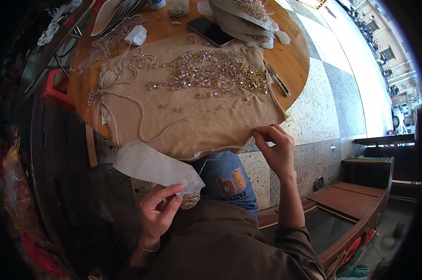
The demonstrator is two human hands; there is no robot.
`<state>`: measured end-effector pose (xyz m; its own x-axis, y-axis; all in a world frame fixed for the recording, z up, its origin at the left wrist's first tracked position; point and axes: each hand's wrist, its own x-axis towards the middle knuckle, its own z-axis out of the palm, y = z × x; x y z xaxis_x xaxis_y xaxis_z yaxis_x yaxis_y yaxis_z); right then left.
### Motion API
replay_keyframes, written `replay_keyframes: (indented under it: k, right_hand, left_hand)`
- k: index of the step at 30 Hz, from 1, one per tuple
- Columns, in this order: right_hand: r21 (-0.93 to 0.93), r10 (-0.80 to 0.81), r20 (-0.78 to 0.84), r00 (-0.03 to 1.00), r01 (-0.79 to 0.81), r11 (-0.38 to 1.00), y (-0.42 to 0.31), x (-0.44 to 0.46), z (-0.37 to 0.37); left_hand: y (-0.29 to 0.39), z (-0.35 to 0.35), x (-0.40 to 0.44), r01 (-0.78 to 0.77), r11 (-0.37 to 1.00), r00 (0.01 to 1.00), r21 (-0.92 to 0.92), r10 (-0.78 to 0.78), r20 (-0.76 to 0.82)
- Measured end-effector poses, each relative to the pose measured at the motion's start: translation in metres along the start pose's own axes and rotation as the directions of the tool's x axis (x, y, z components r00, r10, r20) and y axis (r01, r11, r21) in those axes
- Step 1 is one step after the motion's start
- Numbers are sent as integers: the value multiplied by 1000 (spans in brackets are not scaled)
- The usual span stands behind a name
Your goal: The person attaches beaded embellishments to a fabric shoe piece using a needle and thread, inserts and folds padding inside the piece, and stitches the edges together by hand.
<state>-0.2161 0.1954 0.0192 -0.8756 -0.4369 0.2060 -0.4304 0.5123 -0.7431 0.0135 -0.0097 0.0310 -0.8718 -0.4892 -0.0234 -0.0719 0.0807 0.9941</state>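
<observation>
"Checking the head view: what does the left hand [158, 212] hold?"

"A pale sheet [150, 165], pinched between thumb and fingers above the lap, with beads [191, 201] clustered at its lower end."

"State the condition of the right hand [275, 143]."

"Thumb and index fingertips meet near the edge of the cloth [211, 126] on the table [297, 70]; whether they grip a thread, I cannot tell."
</observation>
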Motion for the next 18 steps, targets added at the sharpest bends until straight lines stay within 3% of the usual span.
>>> replay_keyframes:
  k: [18]
  right_hand:
    - [-12,-23,37,999,23,1000,-3,5,6]
  left_hand:
    - [3,1,0,18,1000,1000,-1,-18,0]
